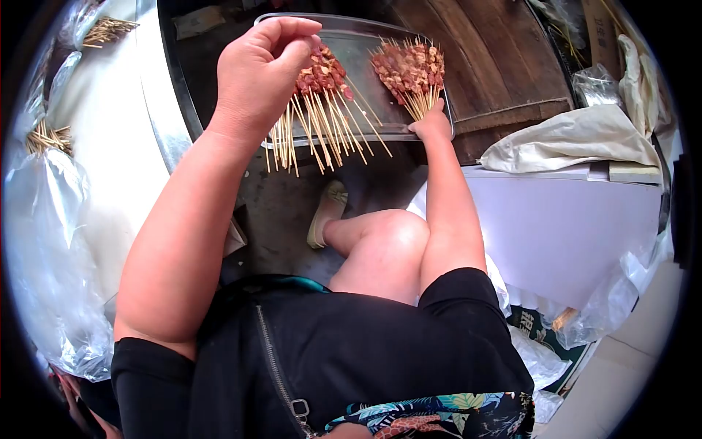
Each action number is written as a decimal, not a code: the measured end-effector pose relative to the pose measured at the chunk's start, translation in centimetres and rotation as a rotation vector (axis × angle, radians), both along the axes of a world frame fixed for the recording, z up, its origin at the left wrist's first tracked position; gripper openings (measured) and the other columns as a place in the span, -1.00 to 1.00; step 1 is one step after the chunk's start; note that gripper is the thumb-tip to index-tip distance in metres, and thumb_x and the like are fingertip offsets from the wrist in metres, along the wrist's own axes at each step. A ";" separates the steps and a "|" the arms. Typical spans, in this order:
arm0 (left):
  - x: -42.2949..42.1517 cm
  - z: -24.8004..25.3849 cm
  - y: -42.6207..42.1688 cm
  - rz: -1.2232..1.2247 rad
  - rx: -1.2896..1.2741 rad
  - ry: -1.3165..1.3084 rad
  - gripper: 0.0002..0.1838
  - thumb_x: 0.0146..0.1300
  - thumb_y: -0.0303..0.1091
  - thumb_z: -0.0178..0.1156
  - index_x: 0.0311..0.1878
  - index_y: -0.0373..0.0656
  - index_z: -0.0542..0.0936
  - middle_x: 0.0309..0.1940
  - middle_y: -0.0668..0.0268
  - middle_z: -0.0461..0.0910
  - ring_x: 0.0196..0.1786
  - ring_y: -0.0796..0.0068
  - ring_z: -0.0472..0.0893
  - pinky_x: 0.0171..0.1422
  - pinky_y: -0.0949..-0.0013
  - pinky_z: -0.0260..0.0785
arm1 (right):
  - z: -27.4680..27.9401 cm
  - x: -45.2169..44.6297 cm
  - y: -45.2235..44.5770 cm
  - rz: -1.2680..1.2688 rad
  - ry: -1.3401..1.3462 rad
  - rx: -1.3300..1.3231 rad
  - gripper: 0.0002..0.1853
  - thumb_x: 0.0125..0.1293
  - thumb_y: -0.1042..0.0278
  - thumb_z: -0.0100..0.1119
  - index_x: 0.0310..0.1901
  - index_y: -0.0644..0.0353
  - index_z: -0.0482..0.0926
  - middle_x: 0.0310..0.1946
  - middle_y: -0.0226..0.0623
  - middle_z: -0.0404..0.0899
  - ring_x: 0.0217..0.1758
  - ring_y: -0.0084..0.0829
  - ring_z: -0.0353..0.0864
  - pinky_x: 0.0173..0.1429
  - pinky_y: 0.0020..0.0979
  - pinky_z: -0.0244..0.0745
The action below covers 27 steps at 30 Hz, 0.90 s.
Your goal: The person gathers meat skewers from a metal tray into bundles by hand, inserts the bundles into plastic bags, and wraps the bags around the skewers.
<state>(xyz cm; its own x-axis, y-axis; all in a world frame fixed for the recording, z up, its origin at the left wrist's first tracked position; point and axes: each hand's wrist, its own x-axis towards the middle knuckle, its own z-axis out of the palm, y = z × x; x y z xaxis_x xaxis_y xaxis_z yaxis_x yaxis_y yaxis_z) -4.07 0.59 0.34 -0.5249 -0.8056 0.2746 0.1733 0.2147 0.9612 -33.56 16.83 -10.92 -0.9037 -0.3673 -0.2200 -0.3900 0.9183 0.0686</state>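
A metal tray (351, 132) holds two groups of meat skewers. My left hand (256, 77) is raised above the left group of meat skewers (322, 73), with thumb and fingers curled close together. Whatever may be between its fingertips is too small to make out. Bare sticks of that group stick out over the tray's near edge. My right hand (433, 126) is closed around the stick ends of the right bunch of meat skewers (411, 69), at the tray's near right corner. The meat ends of this bunch fan out away from me.
Brown wooden boards (475, 58) lie right of the tray. A pale cloth (574, 139) rests above a white box-like surface (563, 219). On the left, bundled sticks (48, 137) and clear plastic bags (55, 256) line a white surface (110, 146).
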 end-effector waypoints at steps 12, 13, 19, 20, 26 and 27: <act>-0.5 0.0 0.2 -0.006 0.011 0.022 -0.82 0.25 -0.53 0.12 -0.10 -0.28 0.59 -0.28 0.35 0.64 -0.23 0.68 0.58 -0.10 0.62 0.43 | 0.9 -1.3 2.3 0.123 0.148 -0.565 -0.51 0.01 0.39 0.28 -0.02 0.25 0.33 -0.19 0.10 0.58 -0.06 0.06 0.56 0.01 -0.14 0.45; -0.4 0.1 0.1 -0.007 0.001 0.024 -0.82 0.25 -0.53 0.12 -0.10 -0.28 0.59 -0.28 0.35 0.64 -0.23 0.68 0.58 -0.10 0.62 0.43 | 2.2 -0.7 2.5 0.122 0.151 -0.575 -0.51 0.01 0.39 0.28 -0.02 0.25 0.33 -0.19 0.10 0.58 -0.06 0.06 0.56 0.01 -0.14 0.45; 0.3 0.1 1.6 0.090 -0.414 -0.188 -0.90 0.21 -0.48 0.20 -0.22 -0.23 0.64 -0.38 0.32 0.64 -0.31 0.61 0.59 -0.19 0.50 0.44 | 10.3 6.9 3.9 0.235 0.068 -1.107 -0.46 -0.01 0.39 0.34 0.03 0.28 0.35 -0.18 -0.02 0.59 -0.09 -0.07 0.60 0.01 -0.22 0.43; 0.3 0.2 2.4 -0.027 -0.509 -0.334 -0.82 0.19 -0.42 0.24 -0.15 -0.24 0.62 -0.35 0.27 0.65 -0.25 0.54 0.61 -0.12 0.43 0.44 | 11.3 8.5 4.1 0.254 0.021 -1.185 -0.43 -0.01 0.39 0.36 0.06 0.29 0.36 -0.16 -0.14 0.58 -0.10 -0.25 0.59 0.02 -0.31 0.43; 3.0 4.4 9.5 -0.576 0.117 -0.094 0.13 -0.07 -0.35 0.45 0.45 -0.21 -0.12 0.26 0.07 0.27 0.29 0.27 0.34 0.32 0.26 0.21 | 16.7 21.3 2.7 0.407 -0.516 -1.612 -0.47 0.04 0.42 0.36 0.05 0.24 0.37 -0.14 -0.33 0.53 -0.10 -0.58 0.50 -0.01 -0.48 0.43; 4.6 4.3 9.3 -0.520 0.129 0.039 0.10 -0.12 -0.42 0.46 0.43 -0.23 -0.06 0.24 0.17 0.28 0.26 0.36 0.36 0.34 0.29 0.18 | 16.5 23.1 2.4 0.437 -0.546 -1.626 -0.47 0.04 0.42 0.36 0.05 0.24 0.37 -0.14 -0.33 0.53 -0.10 -0.58 0.50 -0.01 -0.48 0.43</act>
